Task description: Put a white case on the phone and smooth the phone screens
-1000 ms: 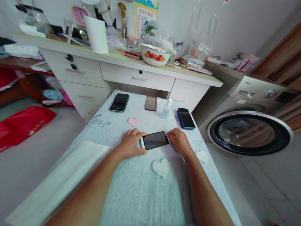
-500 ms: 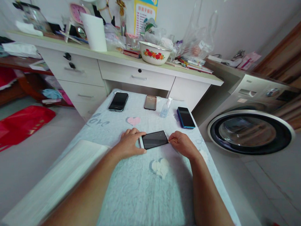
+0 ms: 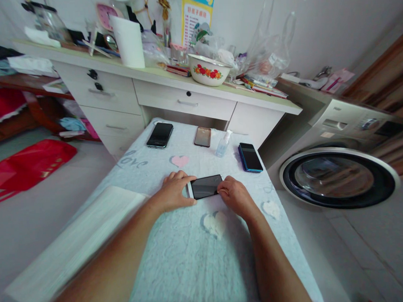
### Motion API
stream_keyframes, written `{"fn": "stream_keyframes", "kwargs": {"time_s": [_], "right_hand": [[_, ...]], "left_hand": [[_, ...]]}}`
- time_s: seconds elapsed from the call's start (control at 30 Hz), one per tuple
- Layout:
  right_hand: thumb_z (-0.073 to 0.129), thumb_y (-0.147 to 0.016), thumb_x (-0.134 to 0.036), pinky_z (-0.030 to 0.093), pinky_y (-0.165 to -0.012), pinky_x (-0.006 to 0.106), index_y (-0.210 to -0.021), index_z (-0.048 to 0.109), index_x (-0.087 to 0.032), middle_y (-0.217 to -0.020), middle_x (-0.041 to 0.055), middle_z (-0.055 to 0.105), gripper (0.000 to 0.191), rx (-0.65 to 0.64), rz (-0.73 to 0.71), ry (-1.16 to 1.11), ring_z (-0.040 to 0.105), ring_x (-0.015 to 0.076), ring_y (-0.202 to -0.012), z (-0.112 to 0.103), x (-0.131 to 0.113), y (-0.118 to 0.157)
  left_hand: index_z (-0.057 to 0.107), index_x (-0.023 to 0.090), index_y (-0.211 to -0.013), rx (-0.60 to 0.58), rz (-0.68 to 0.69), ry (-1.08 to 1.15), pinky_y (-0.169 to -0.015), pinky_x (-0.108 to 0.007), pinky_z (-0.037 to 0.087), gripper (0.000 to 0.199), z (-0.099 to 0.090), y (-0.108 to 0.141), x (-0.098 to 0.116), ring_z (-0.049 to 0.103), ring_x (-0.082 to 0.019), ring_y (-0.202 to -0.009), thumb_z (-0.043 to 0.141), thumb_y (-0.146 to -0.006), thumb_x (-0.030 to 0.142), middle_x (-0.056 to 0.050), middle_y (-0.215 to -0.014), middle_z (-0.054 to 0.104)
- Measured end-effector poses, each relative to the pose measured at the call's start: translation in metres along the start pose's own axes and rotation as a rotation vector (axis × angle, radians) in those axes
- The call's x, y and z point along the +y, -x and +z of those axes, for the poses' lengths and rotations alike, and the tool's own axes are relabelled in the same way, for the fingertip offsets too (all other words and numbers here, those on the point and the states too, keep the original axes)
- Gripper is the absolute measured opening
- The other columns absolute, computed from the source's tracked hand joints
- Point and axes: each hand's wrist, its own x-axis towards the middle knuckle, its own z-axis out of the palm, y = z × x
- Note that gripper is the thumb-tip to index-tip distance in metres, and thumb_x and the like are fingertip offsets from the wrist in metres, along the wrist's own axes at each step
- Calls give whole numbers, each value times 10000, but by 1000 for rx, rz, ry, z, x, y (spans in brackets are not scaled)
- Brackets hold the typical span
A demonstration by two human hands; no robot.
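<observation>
A white-framed phone (image 3: 205, 187) with a dark screen lies flat on the cloth-covered table (image 3: 192, 257). Thumb and fingers of my left hand (image 3: 175, 191) grip its left end by the long edges. My right hand (image 3: 235, 194) is closed, fingertips pinched together over the right end of the screen; what they hold, if anything, is too small to tell. Farther back are a black phone (image 3: 160, 135), a brownish phone case (image 3: 202, 137), a clear spray bottle (image 3: 223, 144) standing upright, and a blue-edged phone (image 3: 250, 157) at the right.
A folded white cloth or sheet (image 3: 79, 243) lies along the table's left side. Behind stands a white desk (image 3: 107, 92) with a flowered bowl (image 3: 208, 70) and a paper roll (image 3: 127, 42). A washing machine (image 3: 337, 177) is at the right, a red bag (image 3: 33, 165) on the floor.
My right hand has moved left, from the phone's right edge onto the right part of its screen. My left hand keeps its place on the phone. The camera view has shifted slightly.
</observation>
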Motion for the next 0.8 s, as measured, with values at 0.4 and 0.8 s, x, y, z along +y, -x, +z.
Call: {"fn": "stream_keyframes", "kwargs": {"time_s": [0.4,0.8], "right_hand": [[481,-779,-75,374,-683,206,-788,669,-190,-802,12,556,221,-13,-13,-30,532,112,-714,0,-1,-2],[521,-790,-99,386,-728,212,-818,682,-179,-813,19,574,182,109,113,-46,547,122,-769,-3,16,-4]], "left_hand": [[478,321,-1274,-20,-18,-22,-938,-374,325,732,-2,0,2,423,-282,-1104,678,-591,495,-42,-1173,497],[478,310,-1260,1,2,-11,-922,-369,335,726,0,0,-2,434,-278,-1096,678,-591,504,-45,-1166,503]]}}
